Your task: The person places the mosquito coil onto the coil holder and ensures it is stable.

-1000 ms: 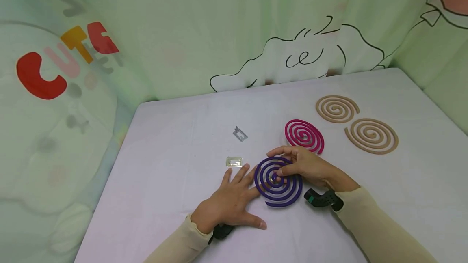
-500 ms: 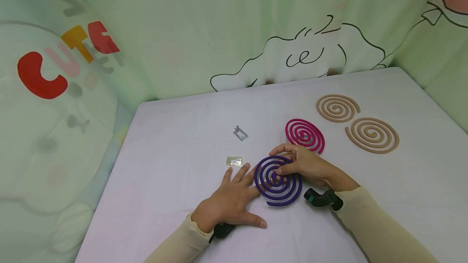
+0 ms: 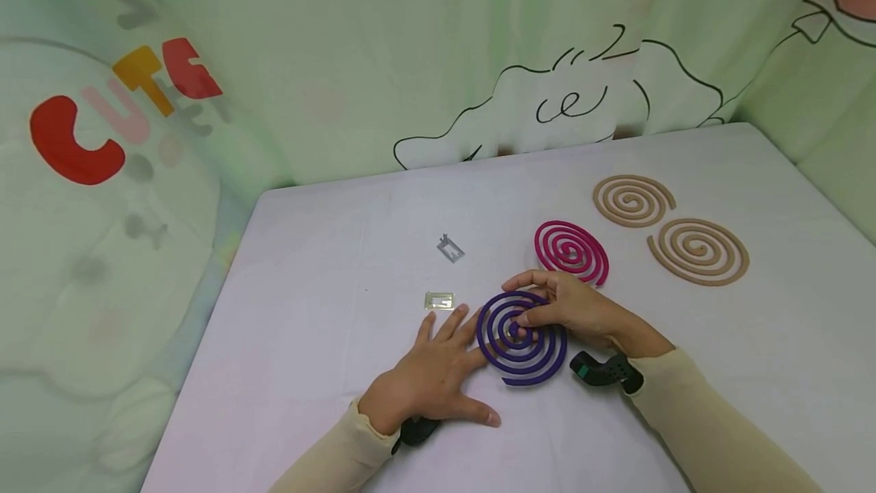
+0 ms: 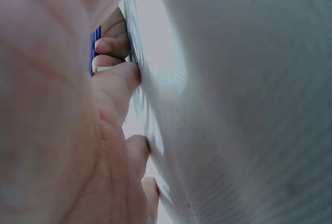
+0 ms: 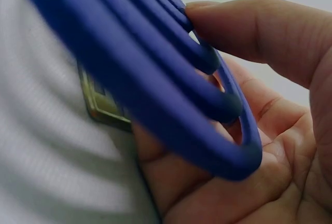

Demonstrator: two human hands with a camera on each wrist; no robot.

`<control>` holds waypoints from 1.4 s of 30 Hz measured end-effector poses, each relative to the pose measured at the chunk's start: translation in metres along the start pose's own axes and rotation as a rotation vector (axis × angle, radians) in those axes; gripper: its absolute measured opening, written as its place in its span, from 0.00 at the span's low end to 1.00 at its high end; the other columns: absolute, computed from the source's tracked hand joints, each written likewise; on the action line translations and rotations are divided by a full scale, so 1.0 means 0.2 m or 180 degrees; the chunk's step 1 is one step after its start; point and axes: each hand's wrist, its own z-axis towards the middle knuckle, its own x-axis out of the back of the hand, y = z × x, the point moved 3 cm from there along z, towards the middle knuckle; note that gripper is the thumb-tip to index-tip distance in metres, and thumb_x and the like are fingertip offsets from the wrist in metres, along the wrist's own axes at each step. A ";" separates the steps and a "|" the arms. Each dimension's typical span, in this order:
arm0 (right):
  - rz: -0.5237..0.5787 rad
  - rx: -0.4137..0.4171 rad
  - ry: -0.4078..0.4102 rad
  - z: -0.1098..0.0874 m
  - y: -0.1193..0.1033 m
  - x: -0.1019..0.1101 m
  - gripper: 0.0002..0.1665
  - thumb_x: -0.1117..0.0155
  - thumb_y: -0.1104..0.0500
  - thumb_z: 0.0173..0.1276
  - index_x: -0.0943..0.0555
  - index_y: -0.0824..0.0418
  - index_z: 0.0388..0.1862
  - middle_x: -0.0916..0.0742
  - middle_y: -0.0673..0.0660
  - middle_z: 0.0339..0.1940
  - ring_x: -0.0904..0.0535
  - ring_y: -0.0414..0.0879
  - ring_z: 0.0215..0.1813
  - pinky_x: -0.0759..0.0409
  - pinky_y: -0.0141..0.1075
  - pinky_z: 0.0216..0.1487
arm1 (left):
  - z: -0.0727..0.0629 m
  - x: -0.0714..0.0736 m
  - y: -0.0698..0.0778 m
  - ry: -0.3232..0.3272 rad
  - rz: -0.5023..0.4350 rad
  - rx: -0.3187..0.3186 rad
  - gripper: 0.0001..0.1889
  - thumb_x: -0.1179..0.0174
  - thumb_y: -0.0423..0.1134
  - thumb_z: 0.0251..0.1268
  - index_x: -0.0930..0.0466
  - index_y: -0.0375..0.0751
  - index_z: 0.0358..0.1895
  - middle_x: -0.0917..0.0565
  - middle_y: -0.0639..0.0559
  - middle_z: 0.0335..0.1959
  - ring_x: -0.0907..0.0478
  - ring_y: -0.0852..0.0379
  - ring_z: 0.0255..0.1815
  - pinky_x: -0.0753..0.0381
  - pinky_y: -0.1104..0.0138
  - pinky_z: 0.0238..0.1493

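A purple-blue mosquito coil [image 5: 150, 110] is tilted just above the table, its spiral rings apart. My right hand [image 3: 578, 310] pinches it at the centre, thumb on top and the other fingers underneath. Below it, in the right wrist view, shows part of a gold-coloured metal coil stand [image 5: 96, 109]. My left hand [image 3: 438, 383] lies spread on the cloth, its fingertips reaching under the coil's left side. The coil partly covers those fingers in the head view. Just beyond the left fingertips lies another gold-coloured stand [image 3: 427, 301].
A pink mosquito coil [image 3: 571, 252] sits right behind my right hand, which overlaps its near edge. Two tan coils [image 3: 633, 201] lie at the back right. Farther back on the white-covered table [image 3: 328, 265] is a silver metal stand [image 3: 450, 249]. Printed curtains [image 3: 328, 59] surround the table.
The purple-blue coil has turned slightly, its outer end shifting a little to the right. Both hands stay in nearly the same places.
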 end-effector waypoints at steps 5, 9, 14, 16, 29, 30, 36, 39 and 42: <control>-0.0051 -0.0042 0.0052 0.00 0.00 0.00 0.35 0.30 0.70 0.67 0.33 0.75 0.69 0.12 0.67 0.50 0.11 0.51 0.41 0.11 0.39 0.48 | 0.00 0.00 0.00 -0.0023 0.0009 0.0010 0.55 0.40 0.80 0.56 0.53 0.69 0.85 0.59 0.52 0.88 0.63 0.42 0.87 0.53 0.32 0.78; -0.0072 -0.0056 0.0068 0.00 -0.01 0.01 0.34 0.29 0.70 0.67 0.32 0.75 0.68 0.13 0.67 0.52 0.11 0.52 0.43 0.11 0.40 0.48 | 0.00 0.01 0.00 -0.0029 0.0007 0.0009 0.56 0.41 0.80 0.56 0.54 0.69 0.85 0.59 0.52 0.88 0.63 0.42 0.87 0.53 0.32 0.78; -0.0082 -0.0037 0.0060 0.00 -0.01 0.00 0.33 0.29 0.69 0.67 0.31 0.74 0.68 0.13 0.68 0.53 0.11 0.53 0.45 0.11 0.40 0.49 | 0.00 0.01 0.00 -0.0041 0.0019 0.0021 0.56 0.40 0.80 0.56 0.53 0.68 0.85 0.58 0.51 0.88 0.63 0.43 0.87 0.53 0.32 0.78; -0.0095 -0.0031 0.0058 0.00 -0.01 0.00 0.33 0.29 0.69 0.67 0.31 0.74 0.68 0.13 0.68 0.54 0.11 0.54 0.45 0.11 0.40 0.49 | 0.00 0.01 0.00 -0.0045 0.0022 0.0025 0.56 0.40 0.80 0.56 0.53 0.68 0.85 0.58 0.51 0.88 0.63 0.43 0.87 0.53 0.32 0.78; -0.0127 -0.0050 0.0103 0.00 -0.01 -0.01 0.33 0.29 0.69 0.67 0.30 0.73 0.68 0.12 0.67 0.49 0.11 0.52 0.41 0.11 0.40 0.48 | 0.00 0.01 0.00 -0.0059 -0.0028 0.0021 0.56 0.40 0.80 0.56 0.53 0.68 0.85 0.59 0.51 0.88 0.63 0.42 0.87 0.54 0.32 0.78; -0.0143 -0.0051 0.0112 0.00 -0.01 -0.01 0.33 0.29 0.69 0.66 0.31 0.73 0.68 0.11 0.66 0.48 0.11 0.52 0.40 0.11 0.40 0.47 | 0.00 0.01 0.00 -0.0057 -0.0031 0.0021 0.56 0.40 0.80 0.56 0.54 0.68 0.85 0.59 0.51 0.88 0.63 0.42 0.87 0.54 0.32 0.78; -0.0270 -0.0023 0.0135 0.00 -0.01 -0.01 0.32 0.29 0.69 0.65 0.31 0.73 0.65 0.11 0.64 0.44 0.12 0.50 0.37 0.11 0.39 0.43 | 0.00 0.01 0.00 -0.0032 -0.0030 0.0019 0.56 0.40 0.80 0.56 0.54 0.68 0.85 0.59 0.51 0.88 0.63 0.42 0.87 0.54 0.32 0.78; -0.0303 0.0000 0.0156 0.00 -0.01 -0.01 0.31 0.29 0.69 0.65 0.30 0.73 0.64 0.11 0.64 0.42 0.12 0.51 0.36 0.11 0.39 0.43 | 0.00 0.00 0.00 -0.0019 -0.0039 0.0015 0.56 0.40 0.80 0.56 0.54 0.69 0.85 0.59 0.52 0.88 0.63 0.43 0.87 0.54 0.32 0.78; -0.0325 0.0021 0.0178 0.00 -0.02 -0.01 0.31 0.29 0.68 0.64 0.29 0.73 0.64 0.11 0.64 0.43 0.12 0.51 0.37 0.11 0.40 0.43 | 0.00 0.00 0.00 -0.0003 -0.0040 0.0008 0.56 0.40 0.80 0.56 0.53 0.69 0.85 0.59 0.52 0.88 0.63 0.43 0.87 0.54 0.32 0.78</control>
